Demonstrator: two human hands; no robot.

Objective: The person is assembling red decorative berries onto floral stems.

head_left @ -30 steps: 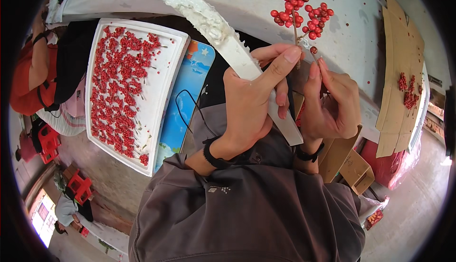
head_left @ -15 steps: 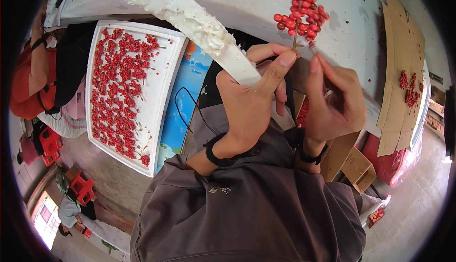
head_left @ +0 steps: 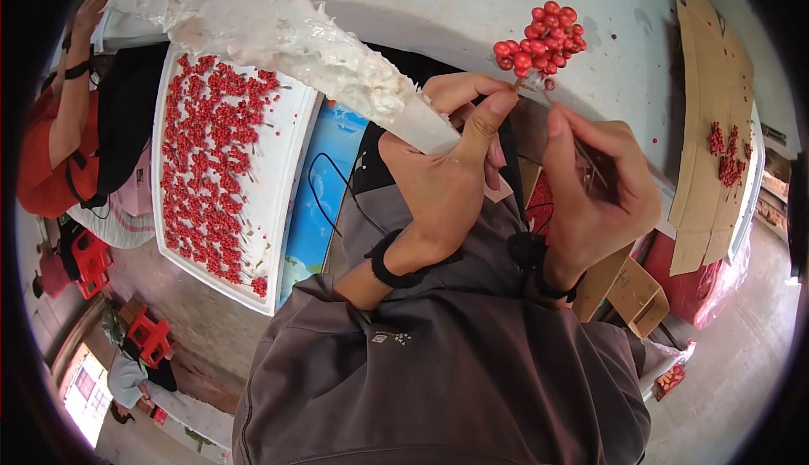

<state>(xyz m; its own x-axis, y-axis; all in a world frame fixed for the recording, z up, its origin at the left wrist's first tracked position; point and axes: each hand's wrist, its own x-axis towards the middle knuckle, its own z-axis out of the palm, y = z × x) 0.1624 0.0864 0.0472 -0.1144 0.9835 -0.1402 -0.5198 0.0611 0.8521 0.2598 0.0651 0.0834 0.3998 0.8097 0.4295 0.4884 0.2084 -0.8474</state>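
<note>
My left hand pinches the stem of a red berry sprig between thumb and forefinger; its round berries point up and away from me. That hand also grips the bare end of a flat pale strip, thickly smeared with glossy white paste and slanting to the upper left. My right hand is closed just right of the sprig, thumb and forefinger tips together. Thin brown stems show inside its curled fingers. A single berry hangs just above those fingertips, apart from them.
To the left, a white foam tray holds rows of red berry sprigs beside a blue printed board. More sprigs lie on cardboard at right. An open box stands below. A person in orange sits at far left.
The berry sprig has dropped a little and turned. The pasted strip's far end has swung left and down. My right hand has shifted slightly right and down.
</note>
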